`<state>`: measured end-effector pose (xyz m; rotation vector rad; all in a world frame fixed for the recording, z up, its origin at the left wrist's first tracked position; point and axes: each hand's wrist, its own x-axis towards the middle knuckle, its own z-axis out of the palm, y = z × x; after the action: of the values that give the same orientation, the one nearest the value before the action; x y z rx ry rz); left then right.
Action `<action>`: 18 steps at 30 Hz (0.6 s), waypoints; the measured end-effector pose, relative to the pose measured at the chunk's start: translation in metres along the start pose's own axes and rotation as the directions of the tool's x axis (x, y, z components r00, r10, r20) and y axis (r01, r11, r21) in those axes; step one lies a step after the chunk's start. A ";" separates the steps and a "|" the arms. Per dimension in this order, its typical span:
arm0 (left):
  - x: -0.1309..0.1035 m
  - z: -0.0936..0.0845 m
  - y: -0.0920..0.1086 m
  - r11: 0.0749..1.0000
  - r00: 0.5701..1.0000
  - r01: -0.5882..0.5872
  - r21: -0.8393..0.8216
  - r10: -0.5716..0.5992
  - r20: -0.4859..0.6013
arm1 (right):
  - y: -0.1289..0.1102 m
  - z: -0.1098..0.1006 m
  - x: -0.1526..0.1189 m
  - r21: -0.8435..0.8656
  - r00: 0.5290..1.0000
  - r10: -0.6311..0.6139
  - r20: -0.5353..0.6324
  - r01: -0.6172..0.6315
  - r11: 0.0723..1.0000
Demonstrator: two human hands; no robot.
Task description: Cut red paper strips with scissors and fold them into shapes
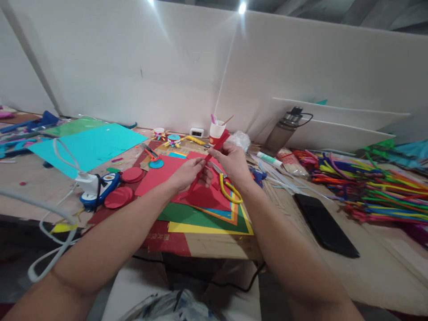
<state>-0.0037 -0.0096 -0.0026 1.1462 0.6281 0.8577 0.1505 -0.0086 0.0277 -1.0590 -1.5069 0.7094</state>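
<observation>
A narrow red paper strip [219, 141] slants between my hands, above the middle of the work area. My right hand [232, 161] is closed on its upper part, thumb against fingers. Lower down, my left hand [191, 174] pinches the same strip, its other fingers loosely curled. Under my hands lies a stack of coloured paper, with a red sheet [157, 180] on top and green [177, 219] and yellow [187, 228] sheets showing below. Yellow-handled scissors [230, 192] rest on the stack by my right wrist, partly hidden by that hand.
Red paper discs [117, 197] and a blue power strip [106, 187] with a white plug lie left. A paper cup [217, 130] stands behind my hands. To the right are a bottle [281, 133], a glue stick [269, 159], a black phone [326, 225] and many pipe cleaners [377, 187].
</observation>
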 end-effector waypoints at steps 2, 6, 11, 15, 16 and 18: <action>0.003 -0.002 0.001 0.998 0.997 0.020 -0.063 -0.024 -0.072 | 0.001 0.003 -0.002 -0.057 0.999 -0.054 0.005 0.055 0.997; 0.005 -0.002 0.005 0.975 0.994 -0.017 -0.221 -0.007 -0.109 | 0.003 0.010 -0.007 -0.169 0.983 -0.156 0.100 0.171 0.971; 0.008 -0.002 0.008 0.938 0.982 -0.084 -0.336 0.020 -0.190 | 0.003 0.013 -0.011 -0.334 0.933 -0.304 0.191 0.353 0.874; 0.010 -0.005 0.009 0.926 0.967 -0.124 -0.356 0.032 -0.255 | 0.005 0.012 -0.012 -0.425 0.856 -0.409 0.316 0.513 0.746; 0.010 -0.005 0.010 0.923 0.963 -0.115 -0.367 0.014 -0.268 | 0.006 0.012 -0.013 -0.435 0.841 -0.418 0.344 0.537 0.723; 0.011 -0.007 0.012 0.911 0.954 -0.090 -0.403 -0.037 -0.297 | 0.007 0.011 -0.013 -0.448 0.815 -0.426 0.393 0.575 0.685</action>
<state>-0.0064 0.0048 0.0068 0.6454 0.6390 1.1387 0.1412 -0.0160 0.0134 -0.8970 -2.2019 -0.0086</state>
